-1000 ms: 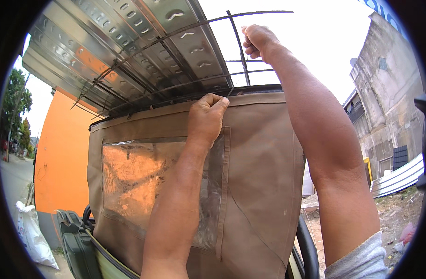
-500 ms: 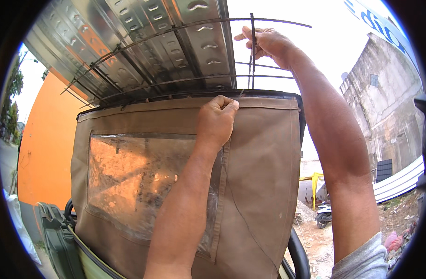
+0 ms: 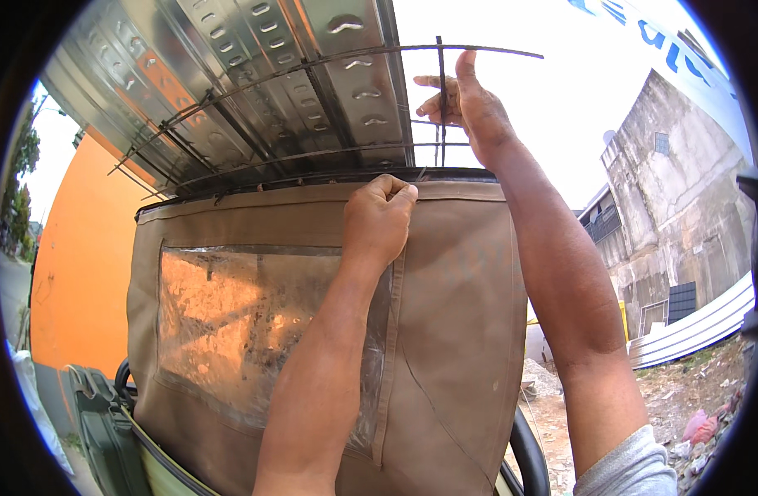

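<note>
At the top hem of a brown canvas cover (image 3: 453, 273), my left hand (image 3: 377, 219) is closed in a pinch on a thin wire (image 3: 421, 174), whose tip pokes out above the fingers. A dark strand (image 3: 429, 393) hangs down the canvas below this hand; whether it is the same wire I cannot tell. My right hand (image 3: 470, 107) is raised beside the upright bar of a steel rebar frame (image 3: 442, 83). Its fingers are apart, reaching past the bar, and the thumb points up at the upper rod. I see nothing held in it.
Ribbed metal decking sheets (image 3: 255, 91) rest overhead on the rebar. The cover has a clear plastic window (image 3: 230, 314). An orange wall (image 3: 81, 273) stands at left, above a dark green case (image 3: 106, 422). Rubble (image 3: 693, 405) and a grey concrete building (image 3: 685, 182) lie to the right.
My right hand has lowered slightly, and its thumb and fingers have spread apart. The left hand keeps its pinch at the hem. The view has shifted a little.
</note>
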The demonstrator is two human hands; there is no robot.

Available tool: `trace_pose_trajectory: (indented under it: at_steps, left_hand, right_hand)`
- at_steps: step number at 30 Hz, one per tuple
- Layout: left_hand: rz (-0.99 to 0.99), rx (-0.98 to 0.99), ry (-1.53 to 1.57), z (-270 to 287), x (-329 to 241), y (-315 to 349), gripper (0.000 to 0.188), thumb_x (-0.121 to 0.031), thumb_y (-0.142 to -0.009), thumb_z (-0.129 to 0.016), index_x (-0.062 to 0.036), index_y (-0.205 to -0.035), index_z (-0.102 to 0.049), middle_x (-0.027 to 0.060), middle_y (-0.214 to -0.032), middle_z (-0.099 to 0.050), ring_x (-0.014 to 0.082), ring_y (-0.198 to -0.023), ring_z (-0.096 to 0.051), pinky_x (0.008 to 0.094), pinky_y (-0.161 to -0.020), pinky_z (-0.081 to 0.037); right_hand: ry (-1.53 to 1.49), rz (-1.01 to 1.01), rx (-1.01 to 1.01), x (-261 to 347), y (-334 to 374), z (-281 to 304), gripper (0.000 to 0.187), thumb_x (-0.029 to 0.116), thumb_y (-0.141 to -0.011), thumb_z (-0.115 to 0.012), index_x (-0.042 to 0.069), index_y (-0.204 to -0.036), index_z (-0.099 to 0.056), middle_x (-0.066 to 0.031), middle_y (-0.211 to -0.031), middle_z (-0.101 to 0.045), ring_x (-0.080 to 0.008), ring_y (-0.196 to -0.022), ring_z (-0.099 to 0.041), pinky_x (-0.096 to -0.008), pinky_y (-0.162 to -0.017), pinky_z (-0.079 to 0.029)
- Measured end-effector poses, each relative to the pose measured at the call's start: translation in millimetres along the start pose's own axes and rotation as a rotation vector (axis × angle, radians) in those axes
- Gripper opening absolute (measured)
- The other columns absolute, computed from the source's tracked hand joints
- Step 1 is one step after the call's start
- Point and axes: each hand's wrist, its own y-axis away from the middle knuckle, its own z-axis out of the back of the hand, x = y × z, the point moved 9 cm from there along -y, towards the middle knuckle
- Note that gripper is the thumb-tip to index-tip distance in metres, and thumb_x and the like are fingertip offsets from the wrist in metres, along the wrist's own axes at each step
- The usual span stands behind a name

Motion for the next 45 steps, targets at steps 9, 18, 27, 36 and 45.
trace_pose_trajectory:
  at_steps: [9, 18, 27, 36, 45]
  left_hand:
    - [0.033, -0.009, -0.067, 2.4, -5.5, 2.0, 0.019, -0.019, -0.09, -0.063, -0.0013, -0.085, -0.068, 0.0017, -0.066, -0.063, 0.0095, -0.058, -0.053, 0.0302, -0.057, -0.045]
    - [0.013, -0.01, -0.056, 2.5, -6.1, 0.0, 0.018, -0.021, -0.092, -0.065, -0.006, -0.083, -0.067, -0.007, -0.065, -0.052, 0.0028, -0.057, -0.041, 0.0244, -0.052, -0.037]
    - [-0.131, 0.038, -0.368, 34.8, -35.7, -39.0, 0.022, -0.024, -0.089, -0.064, -0.0035, -0.089, -0.072, 0.0028, -0.069, -0.064, 0.0118, -0.066, -0.058, 0.0318, -0.065, -0.049]
    - [-0.19, 0.163, -0.608, 6.1, -111.8, -39.1, 0.018, -0.017, -0.09, -0.065, -0.0002, -0.086, -0.07, 0.0041, -0.075, -0.064, 0.0105, -0.073, -0.056, 0.03, -0.072, -0.047]
    - [-0.461, 0.093, -0.846, -81.1, -116.8, 18.4, 0.02, -0.01, -0.085, -0.057, 0.0042, -0.084, -0.071, 0.0079, -0.063, -0.063, 0.0085, -0.057, -0.055, 0.0287, -0.055, -0.046]
  right_hand:
    - [0.244, -0.01, -0.022, 3.1, 10.3, -8.1, 0.078, 0.069, -0.083, -0.06, 0.003, -0.125, -0.061, -0.0105, -0.095, -0.063, -0.0232, -0.096, -0.061, -0.0438, -0.093, -0.047]
    - [0.859, -0.082, -0.111, 7.5, 48.3, 11.5, 0.035, 0.02, -0.09, -0.061, 0.002, -0.121, -0.063, -0.0203, -0.096, -0.072, -0.0332, -0.095, -0.07, -0.0443, -0.086, -0.055]
    - [1.099, 0.243, 0.002, -5.5, 65.6, 13.9, 0.02, 0.007, -0.088, -0.052, 0.007, -0.1, -0.067, -0.0169, -0.079, -0.07, -0.0327, -0.075, -0.071, -0.0452, -0.072, -0.056]
    - [1.188, 0.196, -0.065, -40.1, 65.3, -9.1, 0.011, 0.004, -0.08, -0.058, 0.004, -0.089, -0.064, -0.0159, -0.073, -0.07, -0.0305, -0.075, -0.073, -0.0412, -0.066, -0.059]
    - [-0.076, -0.034, -0.371, -72.1, 62.1, -30.6, 0.017, 0.023, -0.091, -0.062, 0.007, -0.092, -0.067, -0.0076, -0.082, -0.068, -0.0229, -0.077, -0.066, -0.0366, -0.072, -0.055]
